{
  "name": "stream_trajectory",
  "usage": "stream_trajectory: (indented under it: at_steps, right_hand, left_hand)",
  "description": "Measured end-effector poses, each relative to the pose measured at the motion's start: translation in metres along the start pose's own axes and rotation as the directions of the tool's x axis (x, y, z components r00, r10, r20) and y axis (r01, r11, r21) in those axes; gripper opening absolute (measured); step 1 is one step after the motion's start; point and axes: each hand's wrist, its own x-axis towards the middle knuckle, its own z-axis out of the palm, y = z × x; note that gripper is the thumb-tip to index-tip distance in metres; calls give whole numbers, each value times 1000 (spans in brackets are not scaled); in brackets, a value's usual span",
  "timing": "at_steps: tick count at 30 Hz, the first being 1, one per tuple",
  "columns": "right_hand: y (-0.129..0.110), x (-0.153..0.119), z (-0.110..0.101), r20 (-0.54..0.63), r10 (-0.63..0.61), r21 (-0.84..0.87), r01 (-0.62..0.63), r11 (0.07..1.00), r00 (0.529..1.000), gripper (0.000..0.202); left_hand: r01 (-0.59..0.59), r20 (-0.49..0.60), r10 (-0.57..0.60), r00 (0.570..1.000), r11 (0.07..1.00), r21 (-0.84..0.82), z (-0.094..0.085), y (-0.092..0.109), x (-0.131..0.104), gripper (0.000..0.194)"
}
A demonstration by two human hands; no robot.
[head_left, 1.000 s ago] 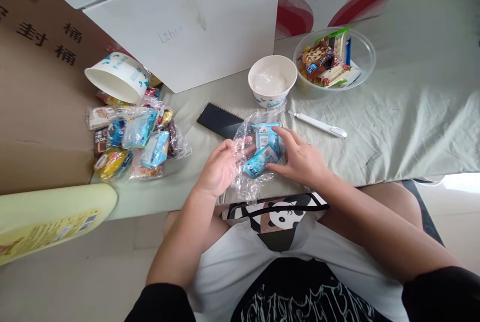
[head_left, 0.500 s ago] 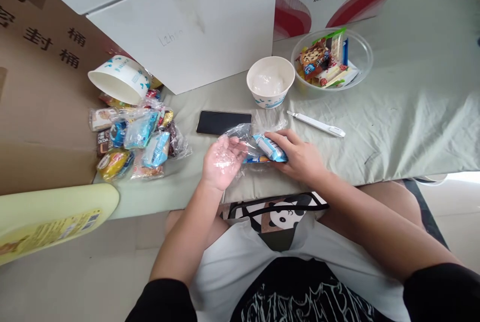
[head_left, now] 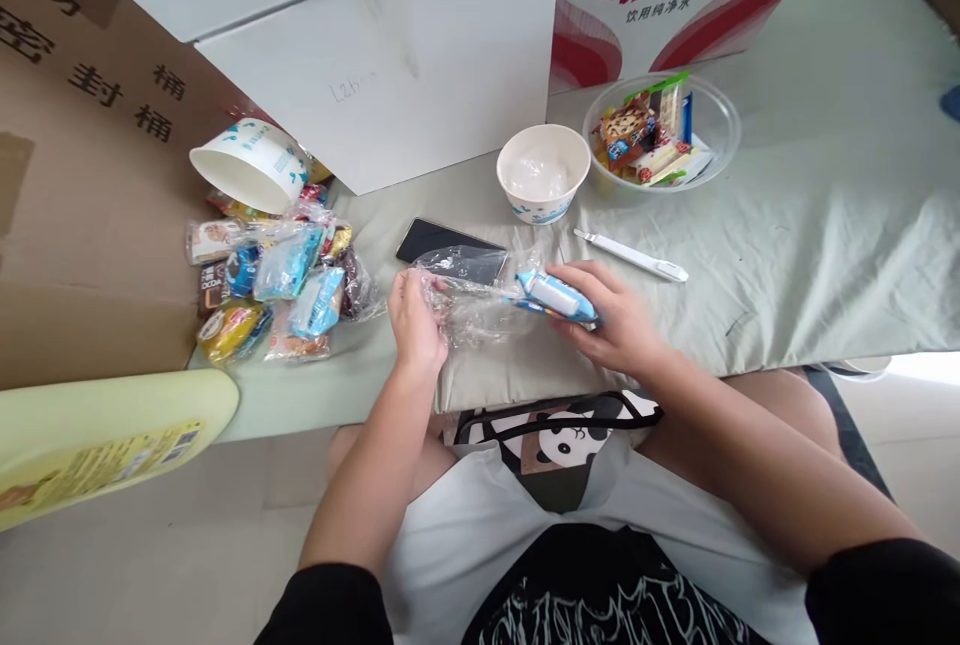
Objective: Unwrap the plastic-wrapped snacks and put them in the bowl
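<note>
Clear plastic film [head_left: 487, 315] stretches between my two hands above the cloth near the table's front edge. My left hand [head_left: 420, 320] is closed on the film's left end. My right hand [head_left: 611, 320] grips a blue snack packet [head_left: 555, 295], with part of another packet showing under it. Part of the film lies over a black phone [head_left: 431, 243]. Just behind my right hand lies a white pen-shaped cutter [head_left: 631, 255]. Behind the film stands a paper bowl [head_left: 544, 175] with clear plastic inside.
A clear bowl [head_left: 724, 140] of wrapped snacks stands at the back right. At left are a snack pile [head_left: 289, 270], a tipped paper bowl [head_left: 251, 165] and a yellow container [head_left: 120, 435]. White [head_left: 450, 65] and brown [head_left: 90, 195] boxes stand behind and left.
My left hand has moved left and closed on the film, drawing it out. My right hand has shifted slightly right with the blue packet. The phone has turned a little.
</note>
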Motion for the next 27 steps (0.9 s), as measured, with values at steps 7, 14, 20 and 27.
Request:
stream_trajectory:
  at_steps: [7,14,20,27]
  right_hand:
    - [15,-3,-19,-449,144,58,-132,990,882,35]
    - [49,46,-80,-797,182,125,-138,983,577,59]
    - [71,107,-118,-629,431,-76,-603,794,647,34]
    - [70,110,-109,-502,316,-297,-503,811,805,55]
  left_hand:
    - [-93,193,97,976,995,-31,2,-7,-3,37]
    - [-14,284,55,957,989,-146,-2,-3,-8,40]
    - [7,331,35,943,992,-124,-3,0,-10,34]
    - [1,368,34,929,996,-94,-1,5,-14,36]
